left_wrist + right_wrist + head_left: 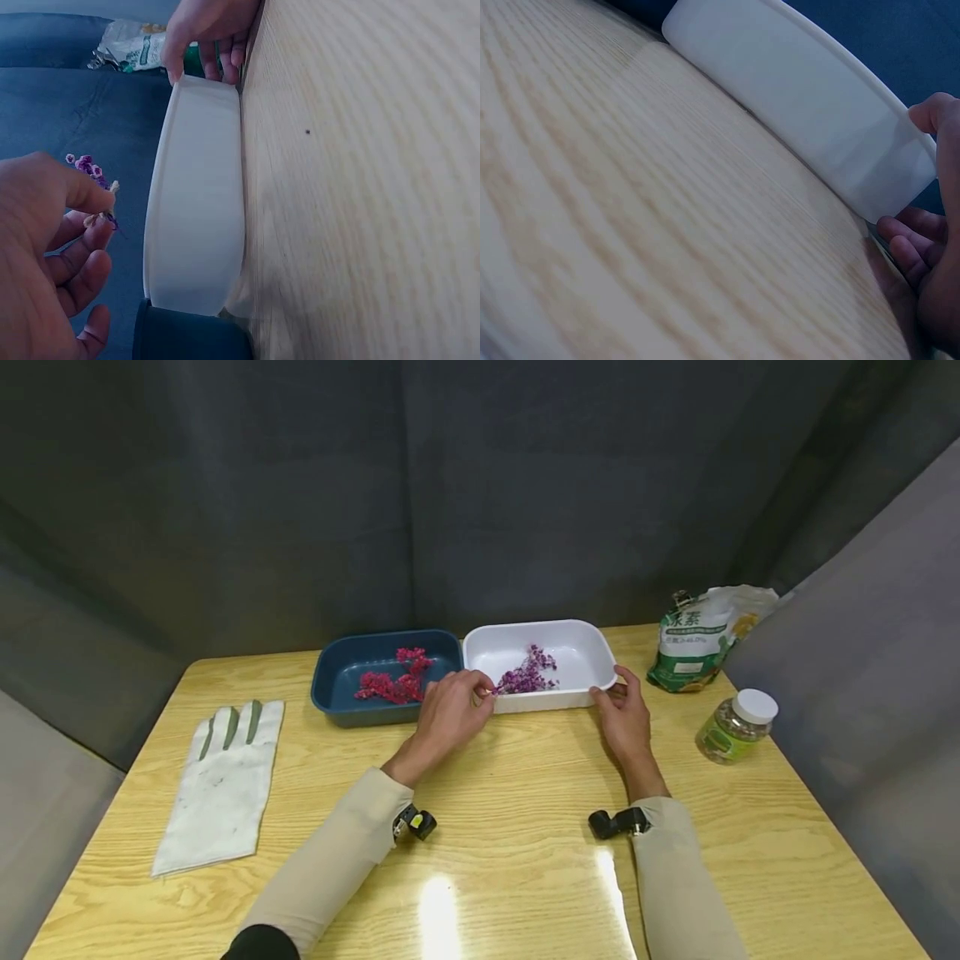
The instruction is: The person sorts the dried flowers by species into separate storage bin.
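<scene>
In the head view my left hand (pixel 453 706) is at the front left corner of a white plastic tray (pixel 555 701). Thumb and fingertips pinch the stem end of a purple dried flower sprig (pixel 528 675), whose blossoms spread over the tray. The left wrist view shows the pale stem of the sprig (pixel 88 166) between thumb and fingers. My right hand (pixel 626 718) grips the tray's front right corner. In the right wrist view its thumb lies at the rim and the other fingers are low on the wall. Left of it, a dark blue tray (pixel 367 720) contains red dried flowers (pixel 408 681).
White gloves (pixel 217 793) with grey-green finger patches lie at the left of the wooden table (pixel 517 852). At the back right stands a green and white bag (pixel 693 647) with a clip. A lidded jar (pixel 735 727) tilts nearer the right edge. Dark curtains hang behind.
</scene>
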`<act>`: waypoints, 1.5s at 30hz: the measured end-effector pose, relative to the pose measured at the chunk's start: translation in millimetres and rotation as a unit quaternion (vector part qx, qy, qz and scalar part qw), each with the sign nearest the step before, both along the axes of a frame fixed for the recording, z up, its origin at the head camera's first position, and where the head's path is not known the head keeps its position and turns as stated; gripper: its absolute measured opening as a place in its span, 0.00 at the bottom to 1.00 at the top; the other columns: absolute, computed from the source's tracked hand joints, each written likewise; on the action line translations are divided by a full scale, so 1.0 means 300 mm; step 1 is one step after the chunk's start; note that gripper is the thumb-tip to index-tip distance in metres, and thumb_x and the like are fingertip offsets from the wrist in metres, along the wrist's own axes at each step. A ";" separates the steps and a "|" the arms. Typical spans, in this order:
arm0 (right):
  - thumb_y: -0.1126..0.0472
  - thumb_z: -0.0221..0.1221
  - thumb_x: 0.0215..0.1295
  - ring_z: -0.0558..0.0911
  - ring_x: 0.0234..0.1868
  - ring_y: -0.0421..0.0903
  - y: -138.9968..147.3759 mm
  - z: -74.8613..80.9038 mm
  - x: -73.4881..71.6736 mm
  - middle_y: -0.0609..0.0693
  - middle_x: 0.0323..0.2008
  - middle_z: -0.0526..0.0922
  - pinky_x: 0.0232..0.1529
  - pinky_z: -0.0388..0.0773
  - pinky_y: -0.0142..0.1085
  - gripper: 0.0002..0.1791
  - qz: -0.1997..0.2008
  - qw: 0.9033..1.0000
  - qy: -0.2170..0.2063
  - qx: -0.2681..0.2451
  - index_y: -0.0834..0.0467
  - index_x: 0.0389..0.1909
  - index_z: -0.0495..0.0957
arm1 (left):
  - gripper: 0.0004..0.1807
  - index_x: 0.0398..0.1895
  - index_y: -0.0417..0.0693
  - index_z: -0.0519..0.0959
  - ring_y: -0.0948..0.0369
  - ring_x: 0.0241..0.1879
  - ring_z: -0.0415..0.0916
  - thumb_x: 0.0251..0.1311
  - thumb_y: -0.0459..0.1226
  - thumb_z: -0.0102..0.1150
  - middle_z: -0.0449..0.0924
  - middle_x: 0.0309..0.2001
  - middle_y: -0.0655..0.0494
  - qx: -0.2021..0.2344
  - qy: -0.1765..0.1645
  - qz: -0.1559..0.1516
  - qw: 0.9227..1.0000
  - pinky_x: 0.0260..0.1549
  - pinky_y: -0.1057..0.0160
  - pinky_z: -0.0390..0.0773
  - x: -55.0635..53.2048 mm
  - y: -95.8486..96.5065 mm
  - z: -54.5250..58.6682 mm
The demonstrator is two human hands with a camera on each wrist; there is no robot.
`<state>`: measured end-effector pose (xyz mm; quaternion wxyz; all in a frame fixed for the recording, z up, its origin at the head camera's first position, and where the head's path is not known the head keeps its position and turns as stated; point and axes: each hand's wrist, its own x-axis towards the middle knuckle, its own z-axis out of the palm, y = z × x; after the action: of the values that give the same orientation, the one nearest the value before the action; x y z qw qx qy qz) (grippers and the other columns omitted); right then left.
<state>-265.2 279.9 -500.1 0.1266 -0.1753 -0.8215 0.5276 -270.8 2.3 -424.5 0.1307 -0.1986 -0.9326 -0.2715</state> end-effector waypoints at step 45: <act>0.43 0.55 0.67 0.75 0.61 0.54 0.005 0.001 0.006 0.57 0.62 0.72 0.63 0.66 0.50 0.35 0.006 1.000 0.003 0.000 0.43 0.72 0.55 | 0.11 0.41 0.50 0.80 0.58 0.37 0.75 0.59 0.44 0.56 0.80 0.37 0.56 0.056 0.002 0.020 0.998 0.42 0.55 0.74 -0.114 -0.007 -0.037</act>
<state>-263.3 281.3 -499.8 0.1257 -0.1688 -0.8224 0.5285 -304.9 0.1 -435.6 0.1486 -0.1724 -0.9195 -0.3204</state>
